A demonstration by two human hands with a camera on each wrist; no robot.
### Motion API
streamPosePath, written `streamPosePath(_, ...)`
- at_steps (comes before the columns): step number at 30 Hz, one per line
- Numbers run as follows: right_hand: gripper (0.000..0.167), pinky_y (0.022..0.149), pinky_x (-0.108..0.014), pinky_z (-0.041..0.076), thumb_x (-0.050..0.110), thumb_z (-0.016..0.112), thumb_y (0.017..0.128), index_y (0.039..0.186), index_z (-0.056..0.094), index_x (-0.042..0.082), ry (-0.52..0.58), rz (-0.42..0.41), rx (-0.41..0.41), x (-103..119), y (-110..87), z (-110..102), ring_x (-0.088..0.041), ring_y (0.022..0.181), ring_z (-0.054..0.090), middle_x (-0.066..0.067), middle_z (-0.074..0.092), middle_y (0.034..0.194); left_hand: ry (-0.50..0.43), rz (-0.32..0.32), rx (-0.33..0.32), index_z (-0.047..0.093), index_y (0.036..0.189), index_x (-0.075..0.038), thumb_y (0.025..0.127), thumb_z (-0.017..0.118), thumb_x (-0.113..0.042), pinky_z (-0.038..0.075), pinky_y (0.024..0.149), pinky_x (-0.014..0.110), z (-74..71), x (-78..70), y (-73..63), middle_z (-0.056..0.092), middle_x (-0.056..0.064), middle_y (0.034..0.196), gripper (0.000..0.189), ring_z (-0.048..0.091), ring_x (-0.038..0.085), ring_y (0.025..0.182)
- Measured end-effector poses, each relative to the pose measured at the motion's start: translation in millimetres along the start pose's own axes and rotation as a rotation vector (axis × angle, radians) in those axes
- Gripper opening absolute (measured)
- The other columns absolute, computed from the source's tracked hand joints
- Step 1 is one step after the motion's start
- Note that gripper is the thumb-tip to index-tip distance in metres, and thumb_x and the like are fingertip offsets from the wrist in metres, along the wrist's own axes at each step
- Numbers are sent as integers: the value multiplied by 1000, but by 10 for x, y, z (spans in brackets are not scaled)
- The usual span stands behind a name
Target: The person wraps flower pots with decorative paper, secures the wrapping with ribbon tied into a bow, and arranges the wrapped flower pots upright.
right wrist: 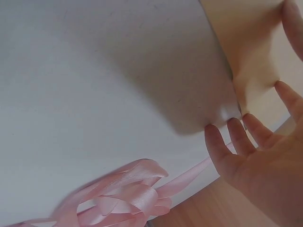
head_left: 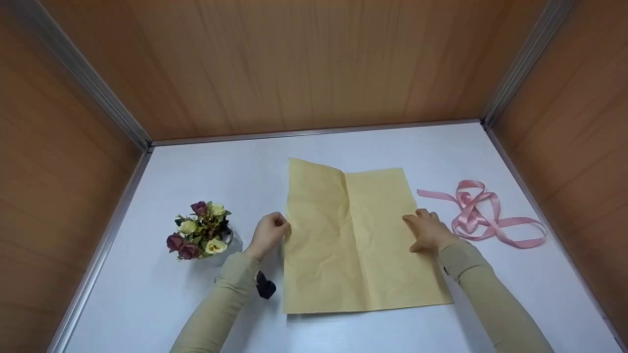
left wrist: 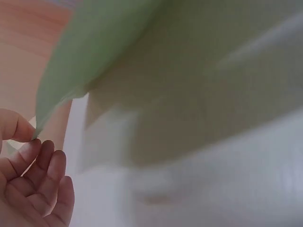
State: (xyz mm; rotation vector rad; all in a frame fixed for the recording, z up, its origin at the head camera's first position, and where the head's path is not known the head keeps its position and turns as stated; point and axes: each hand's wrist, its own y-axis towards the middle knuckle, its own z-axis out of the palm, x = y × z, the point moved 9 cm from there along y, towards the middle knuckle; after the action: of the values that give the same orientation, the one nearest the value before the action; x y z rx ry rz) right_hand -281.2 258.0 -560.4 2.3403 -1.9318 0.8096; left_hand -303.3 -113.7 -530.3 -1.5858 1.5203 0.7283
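Observation:
A sheet of tan wrapping paper (head_left: 321,240) with a crease down its middle lies on the table, its left half raised. My left hand (head_left: 268,234) pinches the left edge between thumb and index finger. In the left wrist view the lifted paper (left wrist: 94,52) hangs from the thumb and fingertip of that hand (left wrist: 35,184), the other fingers loosely bent. On the right edge rests my right hand (head_left: 428,231), fingers spread. From the right wrist, some fingertips of this hand (right wrist: 265,165) touch the paper (right wrist: 255,52) and others reach past its edge onto the table.
A pot of purple and cream flowers (head_left: 203,233) stands left of the left hand. A small black object (head_left: 265,286) lies near the left sleeve, its kind unclear. Loose pink ribbon (head_left: 483,215) lies at the right. Wooden panels (head_left: 314,63) enclose the white table (head_left: 221,166) at back and sides.

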Motion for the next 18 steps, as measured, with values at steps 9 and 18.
streamPosePath(9,85,93,-66,37,15,83,67,140,42,3,-2,-3,-12,-2,11,-5,-56,126,26,-35,27,142,27,-56,13,54,73,-5,82,54,-4,35,55,26,10,248,15,49,2,68,10,44,16,63)
streamPosePath(18,84,93,-66,37,16,83,67,139,42,3,-17,1,-13,-15,16,0,-55,126,27,-34,28,142,155,-61,37,54,73,-6,86,56,-5,37,54,24,93,401,55,49,1,68,13,46,15,63)
